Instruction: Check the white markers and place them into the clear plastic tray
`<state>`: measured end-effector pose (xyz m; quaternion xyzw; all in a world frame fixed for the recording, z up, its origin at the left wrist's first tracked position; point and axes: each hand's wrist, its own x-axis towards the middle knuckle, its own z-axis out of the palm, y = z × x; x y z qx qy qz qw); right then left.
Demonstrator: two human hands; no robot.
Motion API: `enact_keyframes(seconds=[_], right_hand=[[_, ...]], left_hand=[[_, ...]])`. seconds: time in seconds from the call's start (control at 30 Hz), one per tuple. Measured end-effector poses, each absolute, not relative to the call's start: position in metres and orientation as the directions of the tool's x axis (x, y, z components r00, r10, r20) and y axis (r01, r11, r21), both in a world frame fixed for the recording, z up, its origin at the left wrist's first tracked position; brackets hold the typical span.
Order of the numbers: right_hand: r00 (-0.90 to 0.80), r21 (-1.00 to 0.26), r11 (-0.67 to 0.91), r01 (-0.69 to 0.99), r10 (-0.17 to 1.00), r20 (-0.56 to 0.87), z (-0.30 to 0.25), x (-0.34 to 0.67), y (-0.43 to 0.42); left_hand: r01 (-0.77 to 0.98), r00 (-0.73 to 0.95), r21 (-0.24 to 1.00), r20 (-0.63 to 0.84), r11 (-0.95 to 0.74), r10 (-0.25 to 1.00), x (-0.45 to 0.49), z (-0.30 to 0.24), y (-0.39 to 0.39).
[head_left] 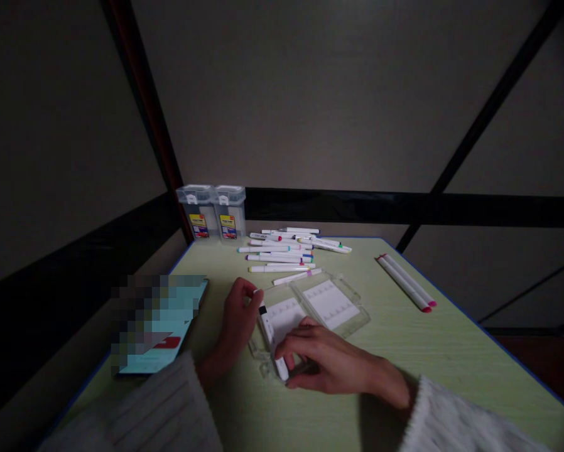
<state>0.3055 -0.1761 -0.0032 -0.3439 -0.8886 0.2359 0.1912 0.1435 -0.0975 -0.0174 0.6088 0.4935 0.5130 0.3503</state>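
A white marker with a black band (269,333) lies along the left side of an opened clear plastic case (364,314). White inserts with rows of small grey marks sit in both halves of the case. My left hand (237,317) has its thumb and forefinger closed at the marker's upper end. Over the near part of the case, my right hand (326,358) bends its fingers around the marker's lower end. Its palm and forearm hide part of the case's near edge.
Several white markers with coloured ends (282,257) lie piled beyond the case. Two clear lidded boxes (229,216) stand at the back left. A tablet (169,339) with a lit screen rests at left, and two markers, pink- and red-ended (407,282), at right.
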Motion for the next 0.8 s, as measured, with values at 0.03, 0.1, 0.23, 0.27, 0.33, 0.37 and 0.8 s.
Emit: enact_keyframes(seconds=[0.03, 0.1, 0.23, 0.27, 0.33, 0.37, 0.8], right_hand=[[-0.691, -0.547, 0.655, 0.522, 0.700, 0.179, -0.0032, 0.3057, -0.1760], [-0.694, -0.543, 0.662, 0.517, 0.695, 0.187, -0.0030, 0.3059, -0.1755], [-0.684, -0.551, 0.660, 0.510, 0.700, 0.205, -0.0039, 0.3055, -0.1744], [-0.677, -0.552, 0.656, 0.515, 0.706, 0.207, -0.0043, 0.3053, -0.1743], [-0.667, -0.553, 0.648, 0.525, 0.716, 0.206, -0.0054, 0.3047, -0.1742], [-0.666, -0.553, 0.645, 0.528, 0.718, 0.202, -0.0058, 0.3044, -0.1743], [-0.696, -0.507, 0.684, 0.525, 0.687, 0.207, -0.0089, 0.3072, -0.1723]], left_hand=[[0.226, -0.025, 0.939, 0.271, -0.259, 0.962, 0.1431, -0.0171, -0.0977], [0.196, -0.046, 0.948, 0.265, -0.252, 0.963, 0.1423, -0.0167, -0.0980], [0.177, -0.051, 0.955, 0.252, -0.240, 0.966, 0.1411, -0.0169, -0.0987], [0.183, -0.051, 0.954, 0.251, -0.238, 0.967, 0.1410, -0.0171, -0.0987], [0.202, -0.056, 0.950, 0.253, -0.237, 0.966, 0.1410, -0.0174, -0.0985], [0.215, -0.058, 0.948, 0.251, -0.233, 0.966, 0.1412, -0.0175, -0.0983], [0.413, 0.003, 0.893, 0.196, -0.180, 0.981, 0.1377, -0.0225, -0.0916]])
